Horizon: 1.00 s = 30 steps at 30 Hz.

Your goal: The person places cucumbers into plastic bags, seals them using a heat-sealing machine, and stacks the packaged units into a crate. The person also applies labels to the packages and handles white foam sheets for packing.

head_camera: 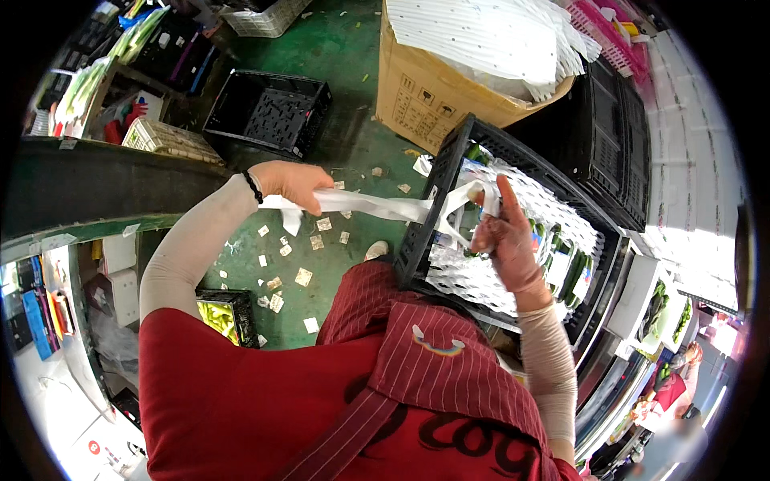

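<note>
My left hand [293,183] grips one end of a white strip of thin material [373,205] over the green floor. From there the strip runs right to a black plastic crate [421,240] and over its near wall. My right hand [510,240], in a thin glove, is above the crate with the strip's other end looped about its fingers; the index finger points out. Inside the crate lies white foam netting [463,281] with packs of green cucumber-like vegetables [574,279].
A cardboard box [415,90] with white perforated sheets stands beyond the crate. An empty black crate [267,114] and paper scraps [304,276] lie on the floor. Stacked black crates [613,144] stand at right. A co-worker [671,391] is at lower right.
</note>
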Each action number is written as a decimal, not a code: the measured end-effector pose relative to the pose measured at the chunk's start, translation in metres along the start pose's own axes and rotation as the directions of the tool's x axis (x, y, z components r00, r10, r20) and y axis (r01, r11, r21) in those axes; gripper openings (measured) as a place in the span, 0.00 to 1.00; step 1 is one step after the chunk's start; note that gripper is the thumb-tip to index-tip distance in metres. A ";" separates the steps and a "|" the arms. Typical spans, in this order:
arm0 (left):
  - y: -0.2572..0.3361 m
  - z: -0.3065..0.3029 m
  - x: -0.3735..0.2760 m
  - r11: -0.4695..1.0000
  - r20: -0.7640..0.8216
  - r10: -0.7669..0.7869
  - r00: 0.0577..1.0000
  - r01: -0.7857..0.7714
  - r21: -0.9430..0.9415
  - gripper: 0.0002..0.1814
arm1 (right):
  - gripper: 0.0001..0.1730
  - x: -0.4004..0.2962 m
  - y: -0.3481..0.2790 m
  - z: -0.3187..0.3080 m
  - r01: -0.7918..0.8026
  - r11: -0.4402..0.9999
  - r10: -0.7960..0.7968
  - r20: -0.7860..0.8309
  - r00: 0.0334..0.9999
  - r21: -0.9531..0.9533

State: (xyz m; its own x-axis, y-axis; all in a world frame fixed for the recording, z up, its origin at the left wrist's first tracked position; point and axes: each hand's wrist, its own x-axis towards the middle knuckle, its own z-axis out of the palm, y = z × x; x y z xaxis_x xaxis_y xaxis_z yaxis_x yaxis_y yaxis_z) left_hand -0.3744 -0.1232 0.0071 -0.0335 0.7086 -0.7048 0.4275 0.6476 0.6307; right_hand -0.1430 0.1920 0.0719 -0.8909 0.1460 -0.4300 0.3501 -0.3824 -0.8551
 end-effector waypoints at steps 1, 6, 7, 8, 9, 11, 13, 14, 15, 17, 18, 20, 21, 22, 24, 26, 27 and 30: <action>-0.001 0.002 -0.003 0.997 0.011 -0.022 1.000 0.021 0.081 0.25 | 0.36 0.002 -0.007 -0.019 -0.126 0.992 0.126 -0.031 0.992 0.003; 0.008 0.023 0.001 0.951 -0.257 0.019 0.966 0.062 0.304 0.22 | 0.16 0.013 -0.015 -0.102 -0.390 0.877 0.406 0.001 0.914 0.282; 0.012 0.023 0.000 0.952 -0.291 0.030 0.956 0.061 0.300 0.21 | 0.15 0.015 -0.008 -0.111 -0.443 0.858 0.459 0.001 0.889 0.260; 0.014 0.024 0.000 0.953 -0.325 0.042 0.945 0.060 0.297 0.20 | 0.14 0.017 0.003 -0.124 -0.495 0.836 0.510 -0.001 0.860 0.238; 0.013 0.021 0.001 0.981 -0.282 0.029 0.959 0.026 0.192 0.19 | 0.14 0.020 0.027 -0.148 -0.365 0.892 0.363 0.062 0.930 0.268; -0.010 0.012 0.001 0.999 -0.206 -0.024 0.978 0.014 -0.053 0.19 | 0.15 0.028 0.020 -0.119 -0.005 0.952 0.072 -0.209 0.975 0.305; -0.039 0.016 0.005 0.968 -0.106 -0.026 0.994 -0.002 -0.251 0.20 | 0.23 0.027 0.020 -0.106 0.266 0.810 -0.139 -0.270 0.953 0.523; -0.043 0.016 0.004 0.960 -0.089 -0.054 0.995 0.028 -0.279 0.20 | 0.25 0.026 0.021 -0.087 0.360 0.833 -0.220 -0.346 0.912 0.421; -0.048 0.017 0.005 0.950 -0.071 -0.079 0.994 0.053 -0.308 0.21 | 0.26 0.022 0.020 -0.062 0.445 0.842 -0.305 -0.410 0.859 0.304; -0.046 0.012 0.006 0.948 -0.083 -0.085 0.993 0.054 -0.312 0.22 | 0.31 0.012 0.015 -0.011 0.525 0.850 -0.440 -0.493 0.751 0.042; -0.046 0.012 0.003 0.960 -0.097 -0.108 0.989 0.079 -0.270 0.22 | 0.31 0.007 0.015 0.001 0.542 0.840 -0.483 -0.452 0.749 0.001; -0.031 0.004 -0.006 0.986 -0.073 -0.125 0.989 0.116 -0.122 0.23 | 0.31 0.004 0.012 0.006 0.583 0.808 -0.556 -0.434 0.709 -0.083; -0.034 0.006 -0.006 0.989 -0.067 -0.103 0.992 0.095 -0.116 0.23 | 0.31 0.007 0.008 0.000 0.675 0.736 -0.638 -0.385 0.667 -0.050; -0.041 0.010 -0.006 0.991 -0.061 -0.081 0.995 0.074 -0.111 0.23 | 0.31 0.008 0.006 -0.003 0.676 0.737 -0.636 -0.366 0.679 -0.026; -0.052 0.015 -0.002 0.992 -0.081 -0.022 0.996 0.012 -0.125 0.22 | 0.32 0.009 -0.005 0.004 0.652 0.756 -0.620 -0.381 0.686 -0.057; -0.057 0.015 -0.002 0.968 -0.039 -0.123 0.992 0.111 -0.225 0.22 | 0.37 0.009 0.004 0.003 0.675 0.680 -0.733 -0.238 0.637 -0.287; -0.049 0.012 -0.003 0.950 -0.017 -0.168 0.986 0.157 -0.271 0.21 | 0.40 0.007 0.008 0.003 0.655 0.594 -0.778 -0.126 0.615 -0.468; -0.032 0.007 -0.008 0.954 -0.141 -0.115 0.983 0.069 -0.293 0.16 | 0.46 0.015 0.016 -0.003 0.618 0.044 -0.835 0.311 0.455 -0.785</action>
State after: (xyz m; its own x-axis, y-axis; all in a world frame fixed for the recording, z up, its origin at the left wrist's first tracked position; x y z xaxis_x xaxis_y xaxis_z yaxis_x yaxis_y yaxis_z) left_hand -0.3815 -0.1515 -0.0097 -0.2093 0.6621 -0.7196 0.1408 0.7486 0.6479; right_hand -0.1502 0.1910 0.0512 -0.7872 0.1020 0.6081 -0.3079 0.7895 -0.5310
